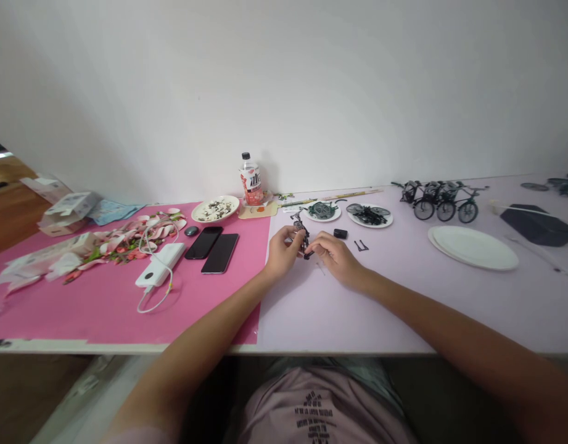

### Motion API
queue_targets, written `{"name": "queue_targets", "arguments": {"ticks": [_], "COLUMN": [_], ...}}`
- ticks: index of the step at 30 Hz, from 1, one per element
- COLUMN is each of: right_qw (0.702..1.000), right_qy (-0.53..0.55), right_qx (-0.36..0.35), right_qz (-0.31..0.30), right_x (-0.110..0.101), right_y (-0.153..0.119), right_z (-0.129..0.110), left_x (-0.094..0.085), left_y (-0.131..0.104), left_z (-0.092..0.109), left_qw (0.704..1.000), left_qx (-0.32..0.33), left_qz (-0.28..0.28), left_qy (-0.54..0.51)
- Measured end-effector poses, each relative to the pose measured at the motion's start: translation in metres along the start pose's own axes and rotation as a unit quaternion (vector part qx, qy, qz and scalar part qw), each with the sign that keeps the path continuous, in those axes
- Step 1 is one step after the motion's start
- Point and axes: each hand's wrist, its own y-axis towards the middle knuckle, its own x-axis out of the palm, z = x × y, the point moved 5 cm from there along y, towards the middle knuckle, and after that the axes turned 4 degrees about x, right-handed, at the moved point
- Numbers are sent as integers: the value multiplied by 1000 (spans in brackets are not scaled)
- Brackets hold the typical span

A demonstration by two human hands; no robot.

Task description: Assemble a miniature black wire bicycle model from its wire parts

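Note:
Over the pale lilac part of the table, my left hand [284, 249] grips a small dark model bicycle frame [300, 226] between thumb and fingers. My right hand [338, 257] meets it from the other side, its fingertips pinched at the lower end of the frame; whether a small part sits in that pinch is hidden. Just beyond my right hand lie a little black box-shaped piece [340, 234] and thin black forked parts [361, 245]. Farther back, one white plate [338, 215] holds greenish wheel parts, and another plate [389, 222] holds black pieces and wheels.
Assembled model bicycles [443, 202] stand at the back right, with white plates [478, 248] and a dark block [538, 224] nearby. On the pink left side are two phones [220, 253], a power bank [160, 265] with cable, artificial petals [126, 240], a bowl [235, 205] and a bottle [251, 182].

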Motion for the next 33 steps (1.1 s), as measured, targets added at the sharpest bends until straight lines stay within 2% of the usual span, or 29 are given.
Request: {"name": "queue_targets", "arguments": {"ticks": [19, 33], "right_qw": [1000, 1000], "right_qy": [-1, 3], "right_qx": [2, -9], "right_qz": [5, 8], "right_x": [0, 2], "right_y": [-1, -1], "right_z": [1, 3], "left_x": [2, 6], "left_y": [-2, -7], "left_z": [-2, 1], "left_qw": [999, 997], "left_qx": [3, 10], "left_qz": [-26, -67], "left_qy": [21, 36]}}
